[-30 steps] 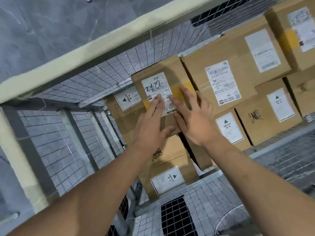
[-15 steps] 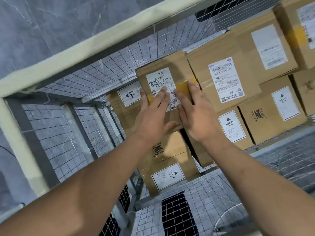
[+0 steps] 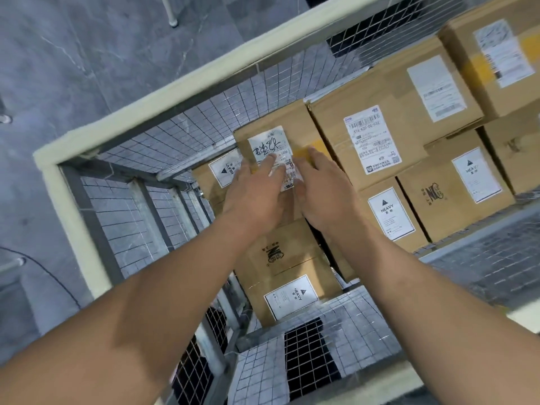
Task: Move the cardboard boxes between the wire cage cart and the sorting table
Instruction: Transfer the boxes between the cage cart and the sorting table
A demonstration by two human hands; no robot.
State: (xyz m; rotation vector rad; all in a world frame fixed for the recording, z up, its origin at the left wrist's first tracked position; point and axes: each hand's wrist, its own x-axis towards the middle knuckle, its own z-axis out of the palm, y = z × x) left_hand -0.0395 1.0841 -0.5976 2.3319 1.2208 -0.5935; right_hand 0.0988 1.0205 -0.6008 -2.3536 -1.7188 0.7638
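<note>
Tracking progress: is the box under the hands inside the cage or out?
Inside: the box sits within the wire cage, left hand and right hand resting on it.

Floor [image 3: 117, 68]: I see grey tiles with pale veins.
Cable [image 3: 60, 280]: thin, black, curving over the floor, left.
Pole [image 3: 169, 10]: white, foot on floor.

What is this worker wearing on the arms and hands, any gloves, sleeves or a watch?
Nothing that shows. The left hand and right hand are ungloved, with no rings seen. The left forearm and right forearm are uncovered to the picture's edge: no sleeve, watch, wristband or marking in view.
</note>
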